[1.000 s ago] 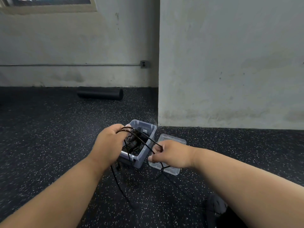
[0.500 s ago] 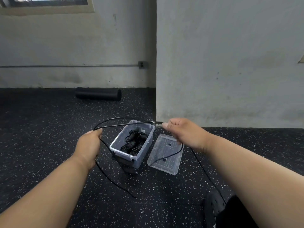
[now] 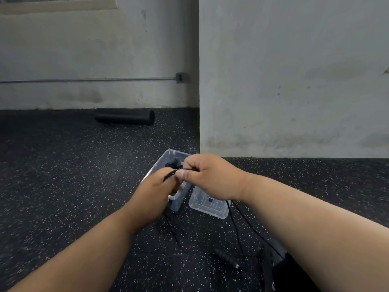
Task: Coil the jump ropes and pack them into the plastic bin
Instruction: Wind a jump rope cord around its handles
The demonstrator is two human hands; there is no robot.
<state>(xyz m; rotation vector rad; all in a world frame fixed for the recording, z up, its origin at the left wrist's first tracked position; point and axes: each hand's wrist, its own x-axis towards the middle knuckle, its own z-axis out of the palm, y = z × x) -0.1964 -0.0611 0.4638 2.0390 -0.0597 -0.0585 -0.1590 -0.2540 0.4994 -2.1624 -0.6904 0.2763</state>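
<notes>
While both forearms are stretched forward from the near edge of the view, the two hands are brought together above a clear plastic bin that stands on the dark speckled floor. A thin black jump rope is pinched between them. The left hand is curled, and its grip is closed around the rope at the knuckles. The right hand is closed into a loose fist, with the rope held between thumb and forefinger, touching the left hand. Most of the bin is hidden behind the hands; only its far corner and its near right corner are seen, and dark shapes lie inside at the far end, too hidden to be told apart. Just to the right of the bin, a clear lid is laid flat on the floor, partly covered by the right wrist. From under the hands, strands of the rope are trailed down toward the near floor, some past the lid's right edge. A black rope handle lies on the floor near the bottom right. Far off on the left, a black foam roller is set against the pale wall, and a small outlet box with a thin pipe is fixed to the wall above it.
</notes>
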